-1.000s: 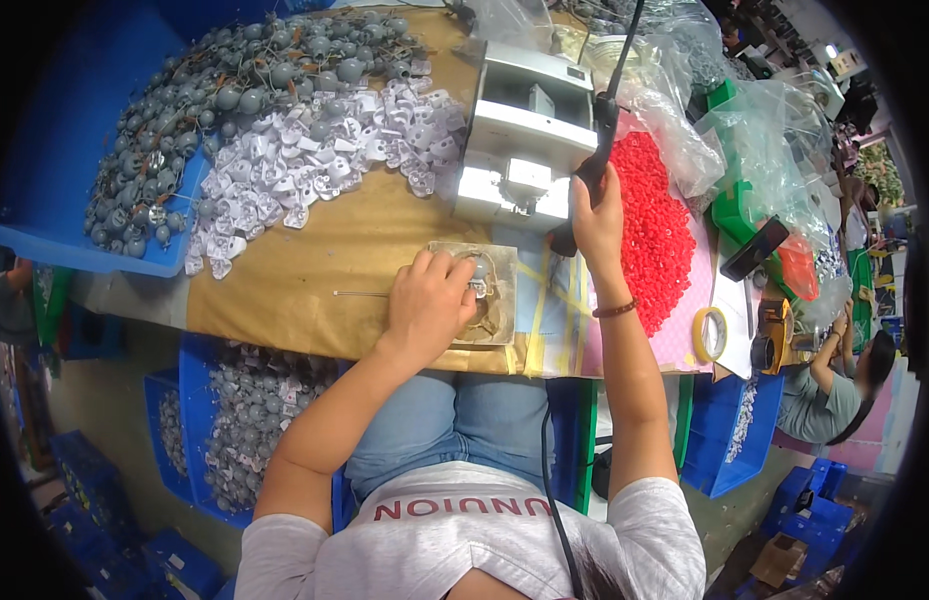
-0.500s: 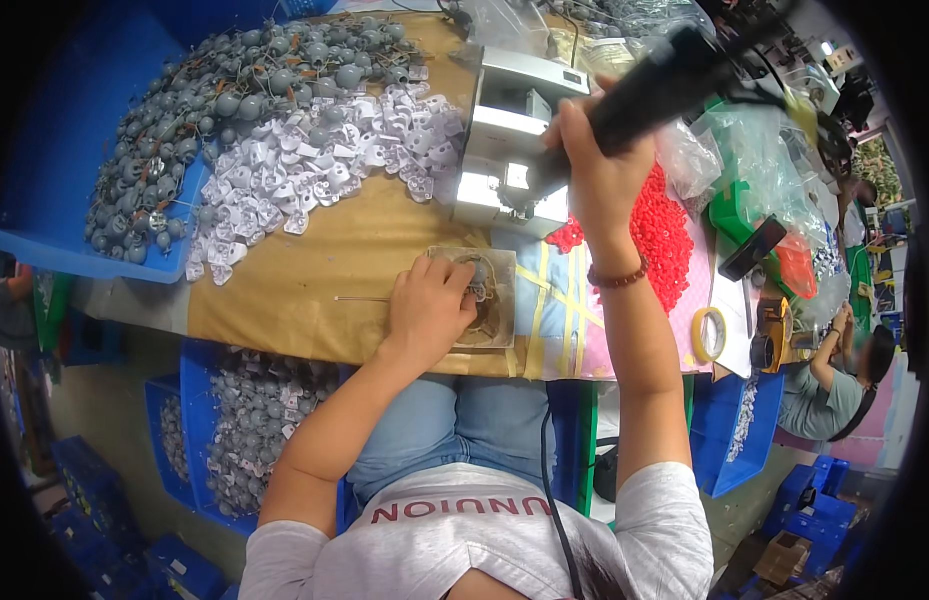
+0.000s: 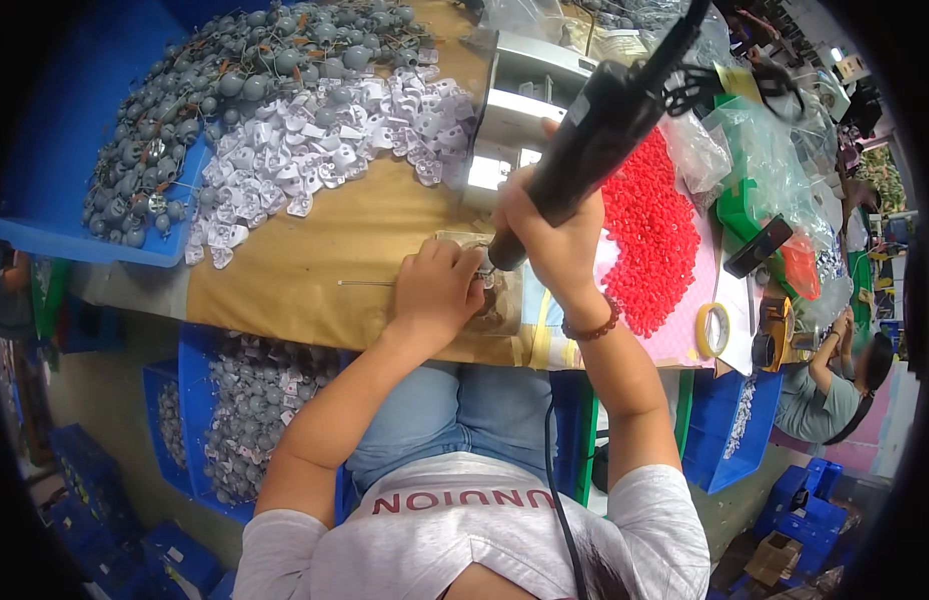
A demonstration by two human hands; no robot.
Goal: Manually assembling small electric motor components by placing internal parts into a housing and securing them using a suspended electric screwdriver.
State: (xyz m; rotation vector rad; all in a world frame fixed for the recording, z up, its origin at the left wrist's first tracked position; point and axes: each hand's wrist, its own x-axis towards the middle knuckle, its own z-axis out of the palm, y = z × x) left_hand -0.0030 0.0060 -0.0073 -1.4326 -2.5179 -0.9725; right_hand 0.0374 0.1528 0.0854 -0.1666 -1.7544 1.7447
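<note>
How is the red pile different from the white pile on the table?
The red pile is bright red, and the white pile is pale white. The red bits look small and rounded, while the white bits look bigger and blocky. The red pile lies beside the right hand, and the white pile lies farther off, up past the left hand. Both are loose heaps of many small parts on the table.

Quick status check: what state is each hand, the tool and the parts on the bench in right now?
Right hand: gripping the black electric screwdriver, tip down at the jig.
Left hand: pressing a part in the clear jig.
White parts: loose heap on the table.
Red parts: spread loose.
Tape roll: lying flat.
</note>
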